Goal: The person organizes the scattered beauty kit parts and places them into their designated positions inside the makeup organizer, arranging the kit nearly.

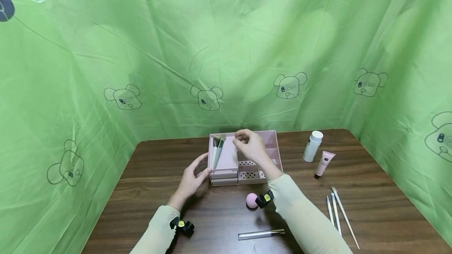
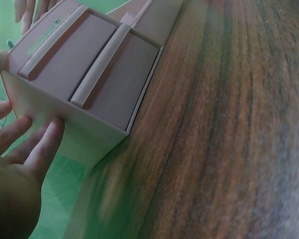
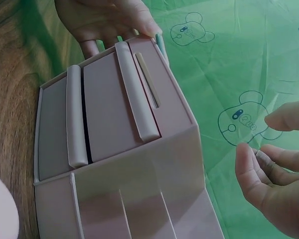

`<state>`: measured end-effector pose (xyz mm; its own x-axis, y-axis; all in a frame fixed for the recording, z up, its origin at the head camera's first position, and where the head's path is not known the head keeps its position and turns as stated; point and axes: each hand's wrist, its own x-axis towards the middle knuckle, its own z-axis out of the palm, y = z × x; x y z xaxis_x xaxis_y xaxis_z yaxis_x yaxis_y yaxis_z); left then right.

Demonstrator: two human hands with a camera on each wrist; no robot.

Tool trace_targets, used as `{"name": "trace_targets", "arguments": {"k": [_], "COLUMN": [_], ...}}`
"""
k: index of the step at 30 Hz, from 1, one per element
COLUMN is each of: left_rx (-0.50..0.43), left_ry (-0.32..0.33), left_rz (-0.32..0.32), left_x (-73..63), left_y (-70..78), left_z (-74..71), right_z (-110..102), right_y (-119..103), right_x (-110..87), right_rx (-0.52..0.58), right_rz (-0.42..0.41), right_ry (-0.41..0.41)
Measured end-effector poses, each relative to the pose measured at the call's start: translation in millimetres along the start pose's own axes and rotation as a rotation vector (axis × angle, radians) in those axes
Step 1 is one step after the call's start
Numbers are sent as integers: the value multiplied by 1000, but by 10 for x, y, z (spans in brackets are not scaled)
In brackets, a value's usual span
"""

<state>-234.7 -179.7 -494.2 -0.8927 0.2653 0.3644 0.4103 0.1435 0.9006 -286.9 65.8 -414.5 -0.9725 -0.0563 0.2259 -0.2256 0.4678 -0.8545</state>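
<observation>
A pink makeup organizer (image 1: 226,156) stands at the back of the table, with two drawers on its left and open compartments on its right. Makeup brushes (image 1: 219,151) lie on its top at the left, bristles toward the curtain. My left hand (image 1: 191,180) rests against the organizer's left side, fingers nearly straight on the wall (image 2: 74,127) and thumb at the top front corner beside a brush handle (image 3: 161,46). Over the organizer's top, my right hand (image 1: 252,147) hovers with loosely bent fingers, thumb apart from them and nothing between (image 3: 279,164).
A white bottle (image 1: 312,146) and a pink tube (image 1: 324,164) stand to the right. Several slim brushes (image 1: 341,216) lie at front right. A pink makeup sponge (image 1: 252,200) and a silver tube (image 1: 261,234) are in front of the organizer. Green curtain (image 1: 240,50) surrounds the table.
</observation>
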Motion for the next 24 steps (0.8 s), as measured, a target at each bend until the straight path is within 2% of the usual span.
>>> {"name": "trace_targets", "arguments": {"k": [7, 24], "left_rx": [-17, 12], "left_ry": [-2, 1], "left_rz": [-6, -14], "left_x": [5, -6], "left_y": [3, 16], "left_z": [2, 13], "right_z": [-59, -189], "right_y": [41, 81], "right_x": [-47, -183], "right_rx": [19, 0], "right_rz": [-11, -47], "right_ry": [7, 25]}}
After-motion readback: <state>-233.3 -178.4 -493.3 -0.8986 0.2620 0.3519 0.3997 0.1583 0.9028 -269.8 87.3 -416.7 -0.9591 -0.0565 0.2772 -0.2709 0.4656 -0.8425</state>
